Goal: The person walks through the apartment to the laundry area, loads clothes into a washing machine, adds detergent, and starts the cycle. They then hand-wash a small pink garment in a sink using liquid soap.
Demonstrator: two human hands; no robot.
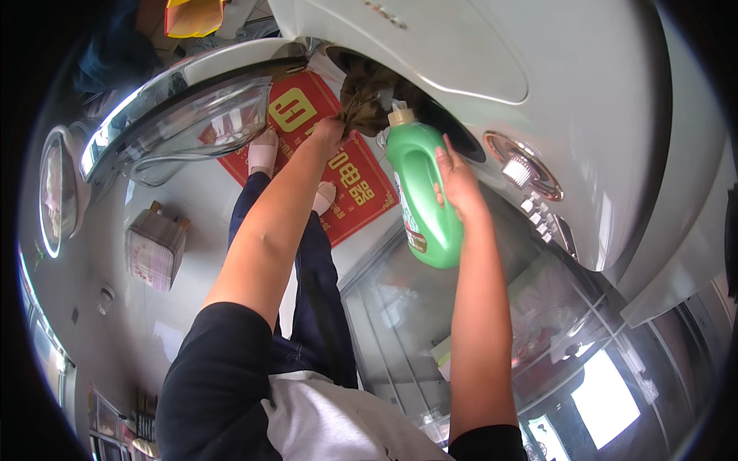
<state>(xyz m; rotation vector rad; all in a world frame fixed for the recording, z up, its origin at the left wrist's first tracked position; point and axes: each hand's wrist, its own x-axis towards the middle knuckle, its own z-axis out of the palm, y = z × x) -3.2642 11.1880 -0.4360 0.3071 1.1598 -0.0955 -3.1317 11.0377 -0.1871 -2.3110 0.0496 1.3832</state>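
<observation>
My right hand (pixel 455 178) grips the handle of a green plastic detergent jug (pixel 424 196), its pale nozzle pointing at the opening of a front-loading washing machine (pixel 450 69). Brown cloth (pixel 366 104) bunches at the rim of that opening, and my left hand (pixel 328 135) holds its near edge, some fingers hidden. A small clear piece at the nozzle is too blurred to name. The round glass door (pixel 202 115) stands swung out to the left. The machine's control dial (pixel 522 170) sits right of the jug.
A red mat (pixel 360 190) with yellow writing lies under my feet before the machine. A plaid-covered stool (pixel 155 248) stands at the left on the tiled floor. A glass-panelled surface (pixel 398 311) lies at the lower right. A yellow and red container (pixel 195 17) shows at the top left.
</observation>
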